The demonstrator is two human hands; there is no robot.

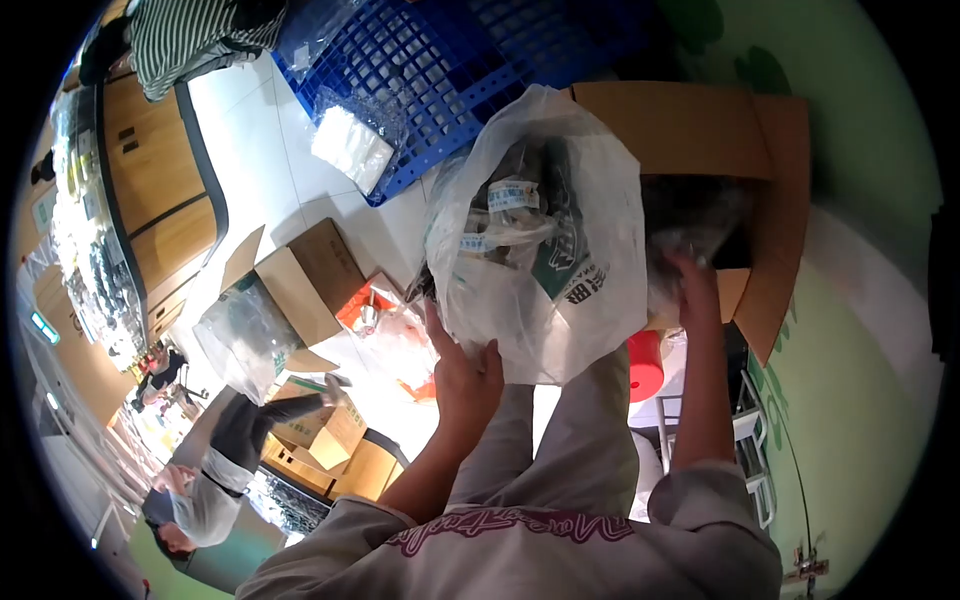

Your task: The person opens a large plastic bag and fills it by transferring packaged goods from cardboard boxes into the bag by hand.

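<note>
The white plastic bag (540, 335) sits near the middle of the frame, above the person's legs, its mouth wide open and dark packets (513, 195) with pale labels visible inside. Its lower left edge is by the left hand (466, 395), whose thumb and fingers are apart around the film; whether they pinch it firmly I cannot tell. The right hand (695, 285) reaches to the open cardboard box (660, 125) on the right, fingers curled at some clear plastic (700, 215); how tightly they close on it is hidden. As far along as this looks, the bag is partly loaded and untied, while the box, flaps spread, has plastic-wrapped contents in it. Below the box is a red round object (646, 368). Towards the top lies a blue pallet (430, 105), with a white packet (352, 150) at its edge; left of centre are an open carton (300, 280) and an orange-and-white bag (400, 335). Another person (215, 495) is at lower left.
</note>
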